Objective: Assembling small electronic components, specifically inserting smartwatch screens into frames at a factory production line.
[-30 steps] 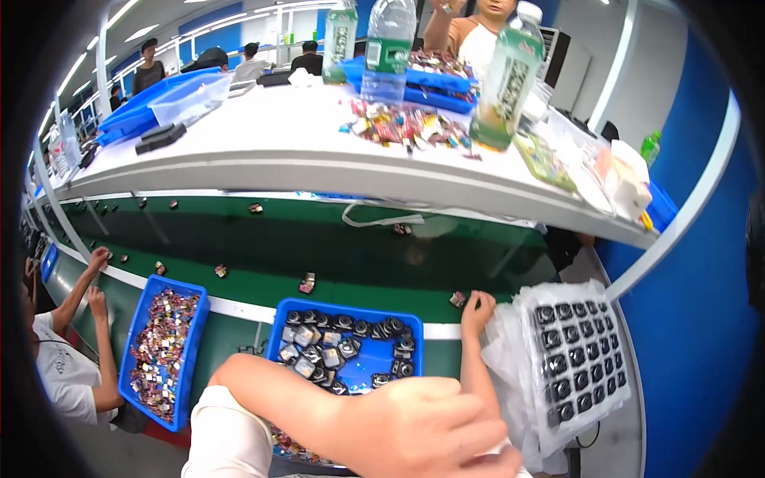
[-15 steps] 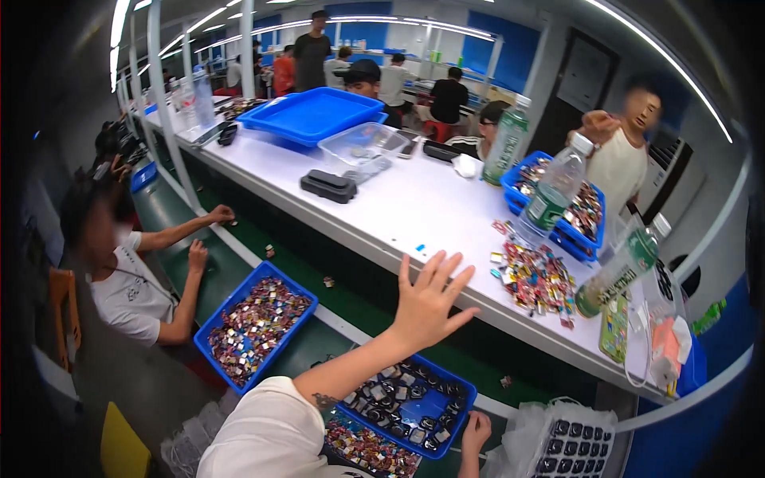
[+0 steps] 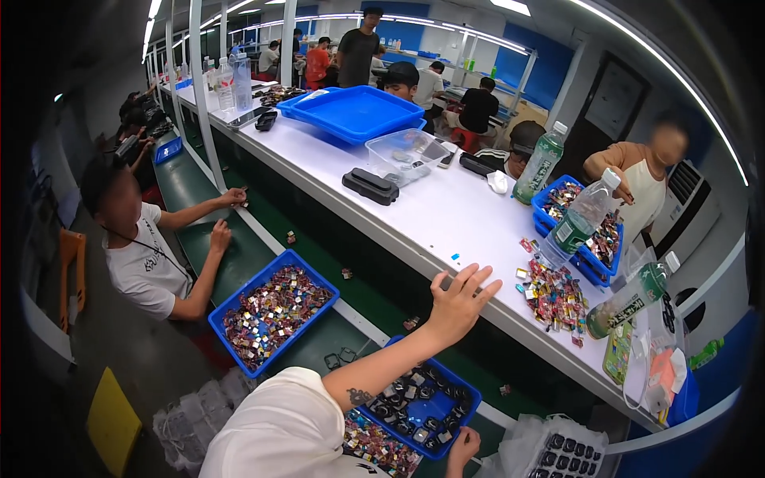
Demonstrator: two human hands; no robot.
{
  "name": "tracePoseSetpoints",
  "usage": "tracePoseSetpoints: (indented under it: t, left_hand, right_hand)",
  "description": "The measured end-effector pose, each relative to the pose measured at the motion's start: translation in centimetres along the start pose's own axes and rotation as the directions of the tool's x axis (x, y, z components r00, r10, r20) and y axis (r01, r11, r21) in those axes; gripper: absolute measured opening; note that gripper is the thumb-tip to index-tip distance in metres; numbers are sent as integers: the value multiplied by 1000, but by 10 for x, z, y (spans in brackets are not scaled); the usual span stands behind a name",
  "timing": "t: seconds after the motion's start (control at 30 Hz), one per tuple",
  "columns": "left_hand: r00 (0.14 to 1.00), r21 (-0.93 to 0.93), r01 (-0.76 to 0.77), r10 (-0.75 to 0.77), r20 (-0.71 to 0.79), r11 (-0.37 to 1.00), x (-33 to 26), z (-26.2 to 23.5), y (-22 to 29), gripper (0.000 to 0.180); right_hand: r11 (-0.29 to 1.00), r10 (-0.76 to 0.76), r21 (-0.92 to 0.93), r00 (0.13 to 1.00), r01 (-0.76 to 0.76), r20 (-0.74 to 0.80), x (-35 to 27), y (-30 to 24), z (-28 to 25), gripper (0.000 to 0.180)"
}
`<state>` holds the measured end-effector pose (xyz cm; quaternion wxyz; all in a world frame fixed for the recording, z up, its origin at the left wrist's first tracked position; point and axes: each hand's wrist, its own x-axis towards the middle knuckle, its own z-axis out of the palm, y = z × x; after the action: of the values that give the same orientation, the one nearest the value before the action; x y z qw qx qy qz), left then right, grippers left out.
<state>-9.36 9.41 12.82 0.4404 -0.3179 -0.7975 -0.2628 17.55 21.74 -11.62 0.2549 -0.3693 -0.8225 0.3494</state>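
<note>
My left hand (image 3: 464,304) reaches out over the front edge of the white bench (image 3: 382,239), fingers bent but apart, with nothing visible held in it. Close ahead of it on the bench lies a tiny blue piece (image 3: 455,256). My right hand (image 3: 464,448) is low in the picture, by the right rim of a blue tray (image 3: 476,405), its fingers curled; what they hold, if anything, is hidden. Small black square casings (image 3: 414,398) fill much of that tray. Below my left forearm, small multicoloured metallic parts (image 3: 378,446) show beside the tray, partly covered by my sleeve.
A blue tray of small parts (image 3: 275,315) stands left, near a seated co-worker (image 3: 143,247). On the bench are stacked blue trays (image 3: 355,111), a black case (image 3: 370,186), bottles (image 3: 540,163) and a loose pile of parts (image 3: 554,299). A rack of black casings (image 3: 570,458) sits lower right.
My left hand has bent its spread fingers and appears farther right. My right hand stays by the tray rim. The whole view has shifted, and the person across the bench has lowered a hand.
</note>
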Motion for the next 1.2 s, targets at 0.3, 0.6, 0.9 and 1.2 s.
tracePoseSetpoints:
  t: [0.3,0.6,0.9,1.2]
  left_hand:
    - [995,-7,61,-60,85,998,9,-11,-3,66]
    - [998,102,19,-24,54,995,8,-9,8,70]
    - [998,206,4,-17,59,978,4,0,4,66]
    - [996,208,24,-42,82,978,0,10,10,66]
  right_hand:
    - [997,-56,40,995,59,-89,-10,-15,-15,13]
    - [966,52,256,998,-40,-41,-28,-34,-93,14]
    - [855,-444,302,896,422,3,56,-108,-281,22]
    - [807,-537,-562,618,179,-574,239,-119,-353,44]
